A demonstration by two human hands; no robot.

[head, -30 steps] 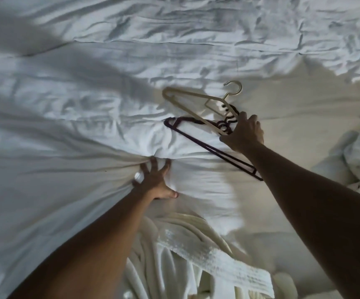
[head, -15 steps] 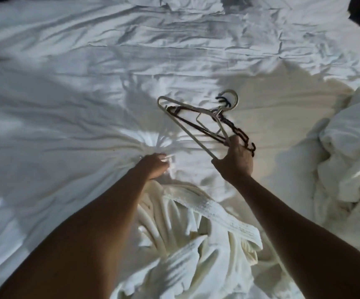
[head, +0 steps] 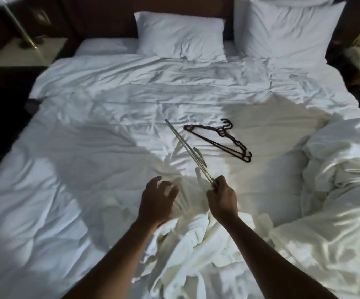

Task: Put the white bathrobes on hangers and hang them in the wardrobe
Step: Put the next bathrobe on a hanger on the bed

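Over the bed (head: 88,169), my right hand (head: 222,199) grips the beige hanger (head: 187,147); left hand (head: 157,201) open, fingers (head: 170,190) spread above the bathrobe (head: 196,255).

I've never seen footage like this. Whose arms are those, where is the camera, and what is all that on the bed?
There is no machine here: the arms belong to a person wearing a wide-angle camera on the head, so you look down at the bed as they do. The right hand pinches one end of a pale hanger, raised above the white duvet. The left hand hovers open beside it, holding nothing. Dark hangers, seemingly two stacked, lie on the duvet further off. A crumpled white bathrobe lies at the near edge, under the forearms. Two pillows lean at the headboard.
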